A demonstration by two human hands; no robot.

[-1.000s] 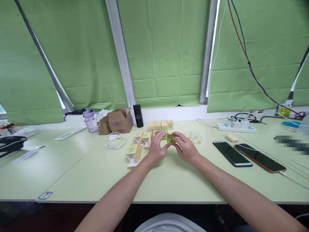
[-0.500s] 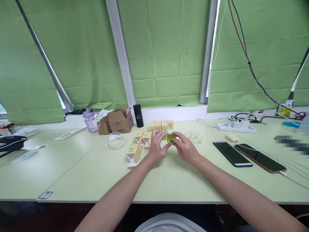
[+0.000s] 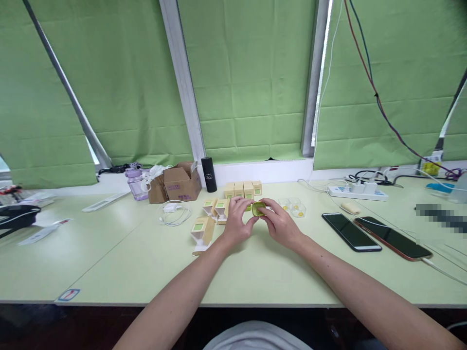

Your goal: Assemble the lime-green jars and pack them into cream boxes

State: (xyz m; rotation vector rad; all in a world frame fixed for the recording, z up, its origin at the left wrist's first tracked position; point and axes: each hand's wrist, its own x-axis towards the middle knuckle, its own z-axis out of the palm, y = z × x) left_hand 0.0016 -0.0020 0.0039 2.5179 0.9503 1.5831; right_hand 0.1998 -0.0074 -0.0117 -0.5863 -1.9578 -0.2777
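Note:
Between my two hands is a small green container [image 3: 259,209] with a rounded-square outline, held just above the table. My left hand [image 3: 238,221] grips its left side with fingers and thumb. From the right, my right hand [image 3: 282,222] pinches it, its fingertips at the rim. Part of another green piece [image 3: 248,208] shows behind my left fingers. Left of my left hand stand opened cream cartons with green labels, the nearest carton [image 3: 203,229] with its flap out. Just beyond my hands is a row of closed cream cartons [image 3: 239,188]. A clear plastic tray [image 3: 294,207] with yellow bits lies to the right.
A cardboard box [image 3: 181,182], a purple bottle [image 3: 136,182] and a black cylinder [image 3: 209,175] stand at the back. Two phones, one of them a dark phone [image 3: 350,232], lie right. A power strip [image 3: 357,192] and cables run behind them. A white charger cable [image 3: 175,214] lies left.

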